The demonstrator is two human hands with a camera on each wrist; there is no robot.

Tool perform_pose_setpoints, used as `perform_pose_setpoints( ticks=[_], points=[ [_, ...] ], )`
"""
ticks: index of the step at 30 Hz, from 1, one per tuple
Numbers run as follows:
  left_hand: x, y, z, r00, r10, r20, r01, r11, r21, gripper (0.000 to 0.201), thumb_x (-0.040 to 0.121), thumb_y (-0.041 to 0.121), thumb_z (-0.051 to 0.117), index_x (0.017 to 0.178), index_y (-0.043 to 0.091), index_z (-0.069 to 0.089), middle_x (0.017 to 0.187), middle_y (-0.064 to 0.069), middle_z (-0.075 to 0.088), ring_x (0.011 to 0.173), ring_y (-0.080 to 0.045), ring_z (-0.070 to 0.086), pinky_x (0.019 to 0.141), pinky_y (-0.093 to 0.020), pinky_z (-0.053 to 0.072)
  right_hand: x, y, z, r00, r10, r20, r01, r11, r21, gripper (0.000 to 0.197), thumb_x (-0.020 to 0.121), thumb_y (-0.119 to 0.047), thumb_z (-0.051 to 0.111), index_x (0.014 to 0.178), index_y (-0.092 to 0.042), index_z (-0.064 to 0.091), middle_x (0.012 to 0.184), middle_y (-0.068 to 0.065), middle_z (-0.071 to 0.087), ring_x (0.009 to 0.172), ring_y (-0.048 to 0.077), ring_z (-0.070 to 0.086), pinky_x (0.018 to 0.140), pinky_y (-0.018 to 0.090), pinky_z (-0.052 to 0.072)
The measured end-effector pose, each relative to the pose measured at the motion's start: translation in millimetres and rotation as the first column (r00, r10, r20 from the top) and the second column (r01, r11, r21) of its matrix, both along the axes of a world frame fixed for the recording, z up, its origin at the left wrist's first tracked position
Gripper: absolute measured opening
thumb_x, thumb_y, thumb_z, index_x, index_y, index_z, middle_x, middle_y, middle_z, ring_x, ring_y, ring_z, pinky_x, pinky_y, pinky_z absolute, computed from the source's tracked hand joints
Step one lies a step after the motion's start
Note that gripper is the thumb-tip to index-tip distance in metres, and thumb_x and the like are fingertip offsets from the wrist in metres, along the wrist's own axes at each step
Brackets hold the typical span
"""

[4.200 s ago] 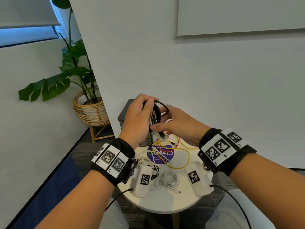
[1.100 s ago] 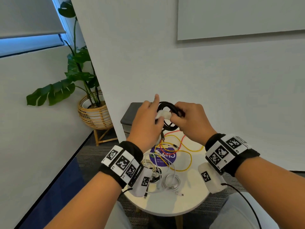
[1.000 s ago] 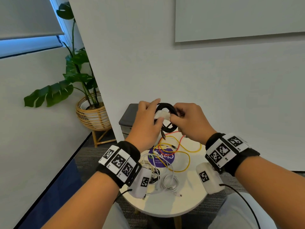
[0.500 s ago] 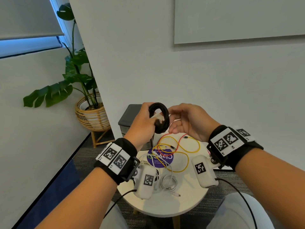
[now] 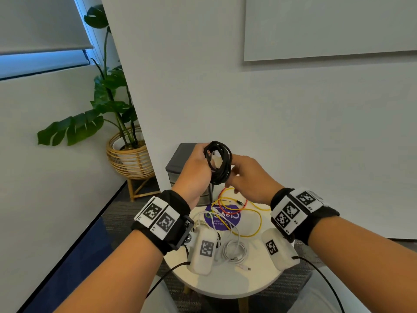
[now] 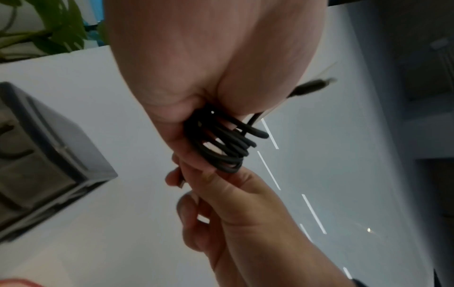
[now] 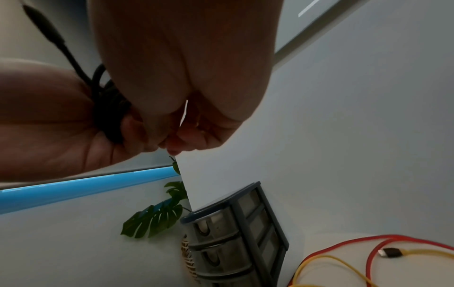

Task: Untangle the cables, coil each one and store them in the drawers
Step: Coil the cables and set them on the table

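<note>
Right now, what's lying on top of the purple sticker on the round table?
Loops of the yellow cable, the red cable and a white cable cross the purple sticker. The left wrist camera hides what lies at its near-left edge.
</note>
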State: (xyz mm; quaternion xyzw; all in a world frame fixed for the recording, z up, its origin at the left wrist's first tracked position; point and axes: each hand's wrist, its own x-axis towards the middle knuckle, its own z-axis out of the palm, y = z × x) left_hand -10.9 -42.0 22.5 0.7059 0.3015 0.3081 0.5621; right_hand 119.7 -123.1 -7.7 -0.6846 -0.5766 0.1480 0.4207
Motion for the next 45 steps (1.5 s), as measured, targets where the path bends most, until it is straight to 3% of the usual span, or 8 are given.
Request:
perform_pose_setpoints(
  ticks=[6,11,18,22,27,31,39,45],
  points=[
    [-4.9,10.8,1.8,0.996,0.020,-0.083,-0.011,0.994,0.105,0.034,0.105,0.007,0.039,0.135,0.019,0.050,0.124,-0.006,0.059,0.116,-0.024,0.058,0.095,-0.043,0.056,-6.2,0.3,-0.5,0.995,0.020,0.098,-0.018,1.000,-0.022,0.013,0.097,-0.015,0.066,0.084,-0.019,0.071,0.072,-0.012,0.066,0.061,0.005,0.056,0.061,0.017,0.041],
    [-4.2,13.2,-4.9,0.996,0.089,-0.020,-0.089,0.996,0.017,0.036,0.104,0.002,0.033,0.125,0.017,0.058,0.088,-0.010,0.062,0.080,-0.017,0.062,0.061,-0.028,0.056,-9.9,-7.0,-17.9,0.992,0.082,0.092,-0.071,0.990,-0.122,0.033,0.094,-0.022,0.071,0.069,-0.036,0.055,0.056,-0.025,0.054,0.055,0.000,0.050,0.056,0.012,0.033],
    [-1.8,11.7,-11.2,0.996,0.075,-0.049,-0.074,0.997,0.020,0.039,0.103,0.001,0.030,0.123,0.016,0.061,0.084,-0.001,0.052,0.060,-0.012,0.053,0.052,-0.019,0.050,-4.1,-14.4,-33.2,0.986,0.127,0.104,-0.096,0.960,-0.263,0.010,0.096,-0.020,0.068,0.103,-0.022,0.074,0.082,-0.012,0.067,0.067,0.001,0.059,0.066,0.014,0.043],
    [-2.6,17.6,-6.3,0.995,0.099,-0.006,-0.099,0.994,-0.042,0.038,0.104,0.002,0.031,0.122,0.014,0.062,0.080,-0.002,0.053,0.059,-0.013,0.051,0.046,-0.017,0.048,-5.7,-14.3,-13.3,0.978,-0.183,-0.096,0.169,0.976,-0.136,0.015,0.093,-0.015,0.060,0.104,-0.025,0.064,0.088,0.001,0.070,0.068,0.017,0.065,0.063,0.029,0.054],
    [3.2,19.2,-8.2,0.991,0.108,0.081,-0.093,0.981,-0.169,0.026,0.102,0.010,0.041,0.112,0.003,0.063,0.057,0.002,0.041,0.049,-0.012,0.045,0.057,-0.030,0.044,-39.1,-7.9,19.3,0.848,-0.225,-0.480,0.160,0.972,-0.173,0.026,0.098,-0.037,0.064,0.111,-0.020,0.047,0.074,0.014,0.074,0.051,0.022,0.064,0.041,0.020,0.041],
    [5.7,21.2,-11.5,0.986,0.105,0.129,-0.076,0.974,-0.214,0.022,0.100,0.006,0.043,0.084,0.007,0.058,0.044,0.009,0.046,0.042,-0.004,0.045,0.061,-0.029,0.038,-43.7,-1.3,30.0,0.659,-0.184,-0.729,-0.008,0.968,-0.251,0.042,0.097,-0.048,0.063,0.115,-0.011,0.053,0.086,0.025,0.075,0.064,0.029,0.071,0.057,0.030,0.053],
    [-3.0,19.9,-4.4,0.943,0.100,0.317,0.024,0.931,-0.364,0.034,0.104,0.035,0.050,0.120,0.008,0.065,0.064,0.007,0.043,0.047,-0.003,0.045,0.065,-0.028,0.042,-42.2,-4.0,18.9,0.172,-0.066,-0.983,-0.040,0.997,-0.074,0.041,0.105,-0.029,0.049,0.130,0.004,0.048,0.101,0.028,0.074,0.079,0.028,0.076,0.062,0.026,0.060],
    [-1.3,24.5,-4.5,0.937,0.132,0.323,-0.078,0.982,-0.173,0.039,0.105,0.048,0.047,0.112,0.016,0.069,0.059,0.012,0.049,0.054,-0.004,0.044,0.062,-0.030,0.038,-44.4,-0.4,19.6,0.130,0.037,-0.991,0.035,0.999,0.042,0.053,0.099,-0.014,0.062,0.144,-0.017,0.036,0.101,0.026,0.070,0.087,0.032,0.075,0.062,0.029,0.059]
  ],
)
